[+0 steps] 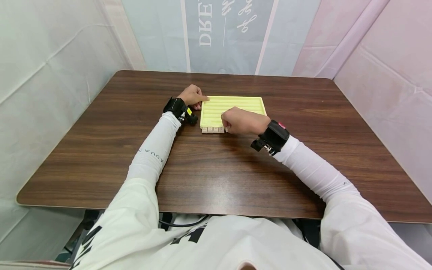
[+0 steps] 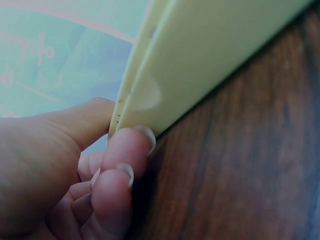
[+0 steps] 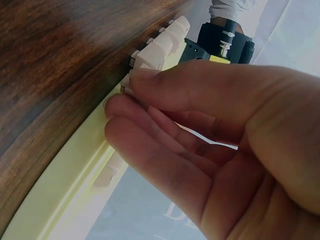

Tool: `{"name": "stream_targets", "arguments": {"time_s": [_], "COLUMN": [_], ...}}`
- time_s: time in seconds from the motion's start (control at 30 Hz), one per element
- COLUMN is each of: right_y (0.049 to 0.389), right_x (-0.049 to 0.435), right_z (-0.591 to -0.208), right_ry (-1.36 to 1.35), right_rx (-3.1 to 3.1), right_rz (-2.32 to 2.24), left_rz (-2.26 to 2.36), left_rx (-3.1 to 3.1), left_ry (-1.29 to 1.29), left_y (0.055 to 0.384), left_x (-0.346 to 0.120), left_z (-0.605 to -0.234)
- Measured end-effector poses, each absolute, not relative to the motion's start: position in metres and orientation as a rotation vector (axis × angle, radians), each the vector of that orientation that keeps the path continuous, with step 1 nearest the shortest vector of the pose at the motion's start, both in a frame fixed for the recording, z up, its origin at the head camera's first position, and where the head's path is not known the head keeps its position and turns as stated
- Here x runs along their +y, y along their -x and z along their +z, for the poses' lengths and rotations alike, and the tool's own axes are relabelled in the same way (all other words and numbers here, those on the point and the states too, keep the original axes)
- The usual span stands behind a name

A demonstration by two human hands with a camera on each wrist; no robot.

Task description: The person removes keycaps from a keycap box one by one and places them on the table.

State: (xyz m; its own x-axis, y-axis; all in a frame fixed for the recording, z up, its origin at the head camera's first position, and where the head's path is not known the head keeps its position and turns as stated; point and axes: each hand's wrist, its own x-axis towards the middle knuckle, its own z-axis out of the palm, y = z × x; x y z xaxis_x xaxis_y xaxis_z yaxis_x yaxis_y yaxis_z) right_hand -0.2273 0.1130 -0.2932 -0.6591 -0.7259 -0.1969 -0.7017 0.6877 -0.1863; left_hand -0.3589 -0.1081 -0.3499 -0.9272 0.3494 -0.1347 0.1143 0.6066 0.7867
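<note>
The yellow ribbed tray (image 1: 233, 102) lay on the wood-grain table (image 1: 216, 180), its far left corner pinched between thumb and curled fingers of the left hand (image 1: 192, 96). At its near edge, beside a row of cream keycap-like blocks (image 1: 212, 130), the right hand (image 1: 245, 121) held thumb and fingertips nearly together on one small block (image 3: 125, 84). The step seemed to be lining that block up with the row; the next move probably called for careful alignment.
</note>
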Motion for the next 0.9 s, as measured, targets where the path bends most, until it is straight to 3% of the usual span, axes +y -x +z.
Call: {"name": "stream_targets", "arguments": {"time_s": [0.9], "right_y": [0.2253], "right_x": [0.1142], "right_z": [-0.2926], "right_ry": [1.105], "right_rx": [2.631], "right_rz": [-0.102], "left_rz": [1.229], "left_rx": [2.569], "left_ry": [-0.400], "left_y": [0.3583], "left_x": [-0.1088], "left_z": [-0.3508]}}
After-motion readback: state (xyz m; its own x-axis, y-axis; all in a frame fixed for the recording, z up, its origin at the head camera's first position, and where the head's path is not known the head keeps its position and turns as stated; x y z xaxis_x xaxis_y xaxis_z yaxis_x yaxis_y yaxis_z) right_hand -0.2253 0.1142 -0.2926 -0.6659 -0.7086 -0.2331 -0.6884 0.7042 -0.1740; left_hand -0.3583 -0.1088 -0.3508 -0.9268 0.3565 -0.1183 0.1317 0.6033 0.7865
